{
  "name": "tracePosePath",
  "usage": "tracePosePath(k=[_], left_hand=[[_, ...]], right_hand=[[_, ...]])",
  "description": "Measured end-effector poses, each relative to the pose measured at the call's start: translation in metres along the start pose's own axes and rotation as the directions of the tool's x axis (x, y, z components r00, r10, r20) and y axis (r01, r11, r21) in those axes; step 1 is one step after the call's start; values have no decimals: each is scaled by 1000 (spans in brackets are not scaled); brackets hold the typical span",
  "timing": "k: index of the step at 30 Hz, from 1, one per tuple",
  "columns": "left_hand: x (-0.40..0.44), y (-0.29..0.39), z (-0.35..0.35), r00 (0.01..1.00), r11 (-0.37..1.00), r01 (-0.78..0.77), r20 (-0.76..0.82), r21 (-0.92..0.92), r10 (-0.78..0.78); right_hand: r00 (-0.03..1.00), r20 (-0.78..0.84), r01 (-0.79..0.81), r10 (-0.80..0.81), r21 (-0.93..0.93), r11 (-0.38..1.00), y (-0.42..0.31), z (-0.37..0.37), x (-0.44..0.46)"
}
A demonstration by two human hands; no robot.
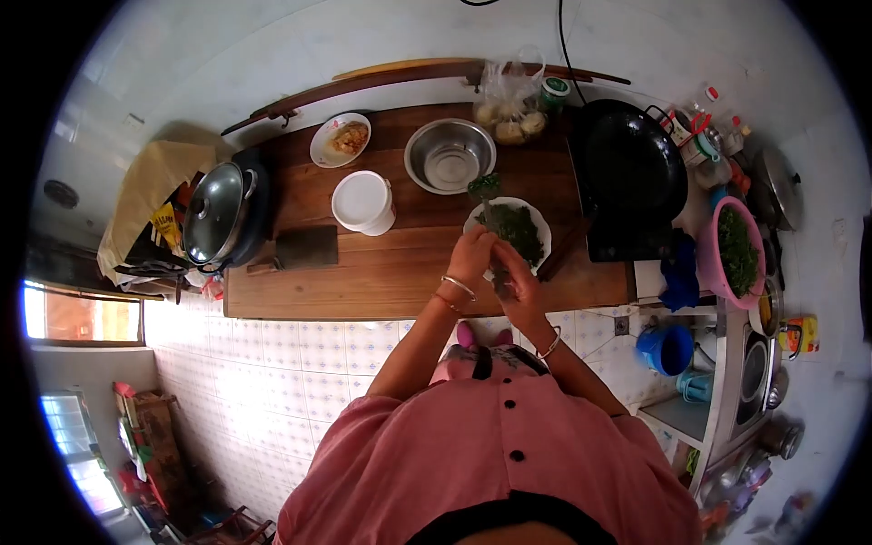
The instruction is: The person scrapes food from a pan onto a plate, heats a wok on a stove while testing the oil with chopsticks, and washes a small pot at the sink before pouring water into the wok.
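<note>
Both hands are close together over the near side of a white bowl (542, 238) of chopped greens (518, 229). My left hand (470, 254) has its fingers closed on the handle of a metal spoon (490, 214), whose far end carries a clump of dark greens (484, 186). Just right of it, my right hand (514, 277) has curled fingers at the lower end of the handle; what they hold is too small to make out. A steel basin (450, 156) stands beyond the spoon's tip.
On the wooden table (400, 272) are a white lidded tub (363, 202), a cleaver (307, 247), a plate of chopped food (341, 140) and a lidded pot (216, 213). A black wok (631, 159) and a pink basin of greens (734, 250) stand at the right.
</note>
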State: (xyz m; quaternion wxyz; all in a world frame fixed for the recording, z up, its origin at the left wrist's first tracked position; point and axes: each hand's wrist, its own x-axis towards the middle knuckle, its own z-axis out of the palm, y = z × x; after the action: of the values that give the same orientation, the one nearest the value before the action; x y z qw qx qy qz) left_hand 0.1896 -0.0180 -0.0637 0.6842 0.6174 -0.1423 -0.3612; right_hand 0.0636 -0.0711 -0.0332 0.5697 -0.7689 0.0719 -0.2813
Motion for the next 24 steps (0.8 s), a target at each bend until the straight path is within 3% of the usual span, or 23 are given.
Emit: tracePosePath(k=[2,4,5,8,10,14,16,24], left_hand=[[0,-4,-4,999,998,-43,-7,-45,42],[-15,16,-3,993,981,113,60,-156,-105],[-16,17,-5,992,982,113,64,-153,-105],[-22,13,-14,995,990,91,60,-108,-84],[-26,12,-21,995,993,99,-15,-63,-100],[-20,13,-49,992,994,90,97,-69,-83],[-13,16,-62,971,984,168,162,55,-175],[9,13,-103,938,987,158,307,38,-162]], right_hand=[[999,24,28,-26,-87,996,9,-1,-6],[987,33,-159,155,205,966,24,5,-19],[988,27,-156,154,205,966,31,4,-20],[984,42,-177,172,184,967,40,11,-19],[991,25,-128,128,-2,992,43,17,-14],[992,-25,-124,122,-63,990,25,34,-5],[995,-32,-97,97,-4,995,18,45,0],[988,-120,-109,97,-101,989,13,85,12]])
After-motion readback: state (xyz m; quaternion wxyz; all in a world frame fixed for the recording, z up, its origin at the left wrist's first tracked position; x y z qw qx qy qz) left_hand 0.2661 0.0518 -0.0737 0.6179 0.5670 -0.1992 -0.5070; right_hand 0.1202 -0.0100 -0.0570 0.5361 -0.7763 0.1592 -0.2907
